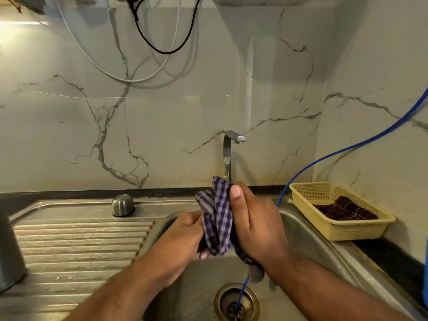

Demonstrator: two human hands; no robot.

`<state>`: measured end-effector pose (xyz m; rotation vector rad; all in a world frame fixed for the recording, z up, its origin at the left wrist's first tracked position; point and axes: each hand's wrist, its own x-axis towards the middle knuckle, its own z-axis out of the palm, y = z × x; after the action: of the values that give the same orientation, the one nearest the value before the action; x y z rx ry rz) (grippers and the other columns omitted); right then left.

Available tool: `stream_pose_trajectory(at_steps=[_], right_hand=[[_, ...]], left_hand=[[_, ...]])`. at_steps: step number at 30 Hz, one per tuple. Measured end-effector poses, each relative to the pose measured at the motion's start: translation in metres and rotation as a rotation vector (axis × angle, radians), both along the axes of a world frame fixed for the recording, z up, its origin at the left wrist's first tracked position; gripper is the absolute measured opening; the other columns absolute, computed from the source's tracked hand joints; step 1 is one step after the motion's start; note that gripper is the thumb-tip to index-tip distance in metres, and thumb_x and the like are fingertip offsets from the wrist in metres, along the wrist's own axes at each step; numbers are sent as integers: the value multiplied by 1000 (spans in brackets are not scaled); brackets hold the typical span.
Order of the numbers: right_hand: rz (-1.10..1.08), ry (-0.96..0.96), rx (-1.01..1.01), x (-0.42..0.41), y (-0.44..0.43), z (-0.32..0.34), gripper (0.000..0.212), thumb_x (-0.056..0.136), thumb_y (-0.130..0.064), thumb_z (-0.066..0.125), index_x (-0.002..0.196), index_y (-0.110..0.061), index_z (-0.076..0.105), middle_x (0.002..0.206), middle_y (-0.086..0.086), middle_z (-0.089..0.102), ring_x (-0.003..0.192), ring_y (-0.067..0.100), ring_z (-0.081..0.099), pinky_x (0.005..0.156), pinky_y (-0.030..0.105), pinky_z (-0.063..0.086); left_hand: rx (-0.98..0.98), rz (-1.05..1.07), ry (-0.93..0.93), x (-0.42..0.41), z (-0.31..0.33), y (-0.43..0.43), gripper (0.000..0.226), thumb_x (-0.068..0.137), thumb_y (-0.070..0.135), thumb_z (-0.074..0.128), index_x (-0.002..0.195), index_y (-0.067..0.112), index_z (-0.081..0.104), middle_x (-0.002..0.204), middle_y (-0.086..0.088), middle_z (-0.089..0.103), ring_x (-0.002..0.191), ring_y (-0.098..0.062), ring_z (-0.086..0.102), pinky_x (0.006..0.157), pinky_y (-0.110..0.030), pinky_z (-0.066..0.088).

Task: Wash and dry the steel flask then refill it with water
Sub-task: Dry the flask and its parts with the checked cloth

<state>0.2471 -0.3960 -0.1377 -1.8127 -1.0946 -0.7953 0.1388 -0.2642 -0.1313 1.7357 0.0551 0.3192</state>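
Both your hands meet over the sink (301,232), forearms coming in from six o'clock. Your left hand (185,230) curls its grip round the lower bunch of one checked cloth (217,218). Your right hand (254,223) wraps the cloth from three o'clock, thumb upright, grip clamped on the fabric. One steel cap (122,205) sits on the sink ledge at ten o'clock of your hands. One steel vessel (9,251), cut by the frame, stands on the drainboard (76,246) at nine o'clock; whether it is the flask cannot be told. One tap (228,154) rises at twelve o'clock. One basket (347,232) at three o'clock holds one dark cloth (342,209). One blue hose (324,158) runs into the one drain (222,295).
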Motion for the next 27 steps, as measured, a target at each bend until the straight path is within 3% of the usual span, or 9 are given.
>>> stream_pose_trajectory(at_steps=[3, 7, 10, 13, 15, 18, 22, 24, 27], right_hand=[[-26, 116, -18, -5, 2, 3, 69, 101, -66, 2, 88, -25, 56, 64, -2, 59, 59, 11, 59, 57, 38, 48], [64, 387, -22, 3, 4, 2, 76, 96, -75, 10, 87, -24, 66, 76, 1, 70, 74, 12, 68, 75, 42, 56], [229, 726, 100, 8, 4, 7, 82, 90, -84, 24, 101, -20, 75, 94, 0, 78, 94, 14, 73, 94, 47, 55], [272, 727, 105, -1, -1, 11, 70, 95, -77, 28, 115, -27, 72, 105, -7, 77, 101, 4, 70, 99, 37, 54], [264, 580, -17, -9, -3, 12, 70, 90, -81, 30, 129, -31, 58, 112, -12, 73, 103, -3, 67, 97, 30, 55], [259, 313, -249, -11, -5, 13, 66, 91, -74, 45, 145, -38, 38, 131, -14, 58, 116, -4, 56, 100, 26, 51], [358, 3, -413, -1, -12, 17, 53, 99, -25, 54, 148, -43, 46, 159, -9, 29, 147, 6, 26, 119, 26, 30], [408, -135, -415, 4, -17, 19, 65, 89, -2, 52, 145, -35, 56, 166, -5, 26, 155, 11, 15, 125, 25, 19], [475, -134, -300, 11, -19, 19, 69, 79, 18, 68, 134, -24, 68, 160, -3, 42, 153, 14, 27, 123, 36, 32]], left_hand=[[385, 174, -97, 5, -2, 6, 41, 101, 45, 44, 95, 16, 72, 85, -10, 75, 81, -26, 69, 76, -32, 55], [483, 194, -186, 7, -2, 7, 39, 94, 52, 46, 87, 25, 74, 80, 3, 75, 74, -9, 69, 65, -13, 49], [585, 169, -299, 10, -4, 14, 36, 93, 59, 58, 110, 32, 73, 95, 18, 74, 89, 0, 69, 73, -9, 47], [663, 240, -350, 10, -2, 16, 29, 88, 56, 64, 108, 36, 72, 98, 23, 72, 92, 2, 67, 74, -10, 47], [596, 281, -305, 9, 0, 12, 9, 91, 40, 68, 91, 32, 74, 85, 20, 74, 79, 1, 69, 68, -12, 48], [245, 172, -110, 7, 0, 17, 23, 91, 33, 64, 84, 17, 79, 86, 0, 79, 82, -14, 75, 78, -34, 58], [-322, -42, -19, 6, 3, 24, 27, 86, 23, 59, 92, 8, 80, 100, -21, 74, 87, -27, 73, 76, -39, 60], [-404, -58, -1, 7, 4, 27, 30, 85, 23, 57, 91, 7, 82, 100, -21, 74, 84, -25, 73, 67, -35, 63], [-393, -78, 6, 6, 5, 29, 28, 85, 24, 60, 90, 9, 82, 101, -19, 74, 87, -25, 70, 71, -33, 61]])
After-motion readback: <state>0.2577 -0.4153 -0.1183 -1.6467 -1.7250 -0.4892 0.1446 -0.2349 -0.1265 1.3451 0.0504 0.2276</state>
